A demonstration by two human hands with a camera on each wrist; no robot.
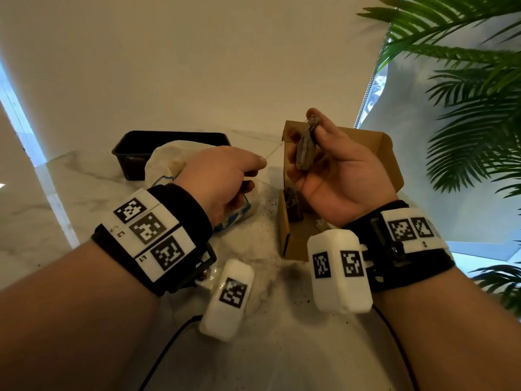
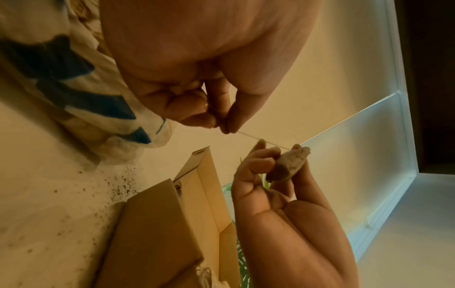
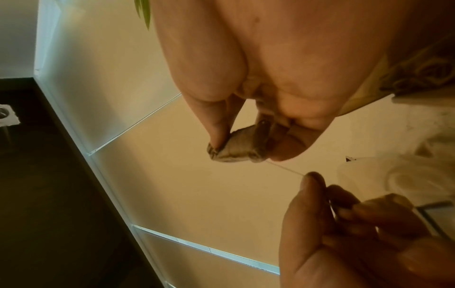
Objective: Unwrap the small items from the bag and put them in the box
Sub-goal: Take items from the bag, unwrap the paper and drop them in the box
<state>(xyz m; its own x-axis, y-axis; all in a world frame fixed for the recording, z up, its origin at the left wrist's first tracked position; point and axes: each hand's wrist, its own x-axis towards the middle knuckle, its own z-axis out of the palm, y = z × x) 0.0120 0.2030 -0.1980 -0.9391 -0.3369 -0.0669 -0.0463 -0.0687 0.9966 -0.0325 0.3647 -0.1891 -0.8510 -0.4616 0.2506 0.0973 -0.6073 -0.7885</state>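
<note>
My right hand (image 1: pixel 315 142) holds a small grey-brown wrapped bundle (image 1: pixel 306 149) between thumb and fingers, raised above the open cardboard box (image 1: pixel 386 153). A thin pale string (image 1: pixel 275 150) runs taut from the bundle's top to my left hand (image 1: pixel 253 165), which pinches its end between thumb and forefinger. The wrist views show the same: the bundle (image 3: pixel 242 149) and the string (image 3: pixel 286 169), the pinch (image 2: pixel 227 127) and the string (image 2: pixel 258 139). The white bag with blue print (image 1: pixel 169 162) lies under and behind my left hand. A dark item (image 1: pixel 291 204) sits inside the box.
A black plastic tray (image 1: pixel 141 145) stands behind the bag on the white marble table (image 1: pixel 84 193). Dark crumbs (image 1: pixel 267 218) are scattered between bag and box. Green palm fronds (image 1: pixel 473 108) hang at the right. Cables trail near the front edge.
</note>
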